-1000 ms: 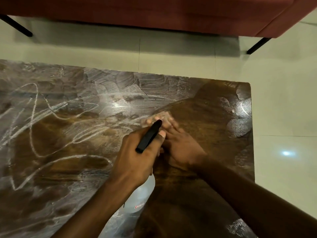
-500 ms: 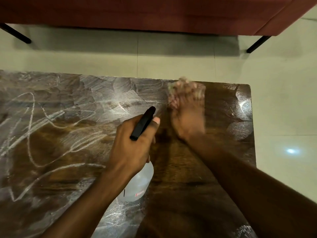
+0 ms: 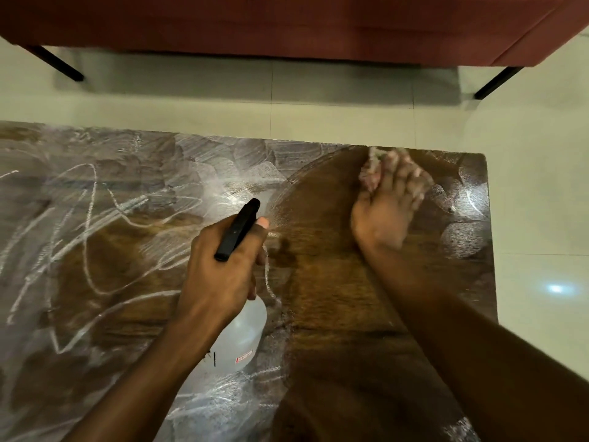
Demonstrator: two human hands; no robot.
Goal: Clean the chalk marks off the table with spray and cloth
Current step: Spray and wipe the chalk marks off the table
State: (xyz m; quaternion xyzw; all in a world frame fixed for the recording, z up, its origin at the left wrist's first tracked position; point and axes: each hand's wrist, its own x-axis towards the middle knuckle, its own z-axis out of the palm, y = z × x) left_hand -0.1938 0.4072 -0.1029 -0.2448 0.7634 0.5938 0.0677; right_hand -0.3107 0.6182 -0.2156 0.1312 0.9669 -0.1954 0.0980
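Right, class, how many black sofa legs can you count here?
2. One black leg at the top left, a second black leg at the top right, both on the tiled floor beyond the table. More may be hidden under the sofa.

On the table (image 3: 334,314) the only obstacles are my own. My left hand (image 3: 220,269) grips the spray bottle (image 3: 245,339), which stands up from the middle of the top. My right hand (image 3: 385,205) presses the cloth (image 3: 369,173) flat near the far edge, close to the far right corner. Between my two arms a wedge of bare wood lies open. Left of the bottle the top is flat as far as I can see, with only chalk marks (image 3: 95,224) on it. Past the far edge comes a band of floor (image 3: 318,103), then the sofa (image 3: 287,23) on thin dark legs (image 3: 57,63), with room beneath it.
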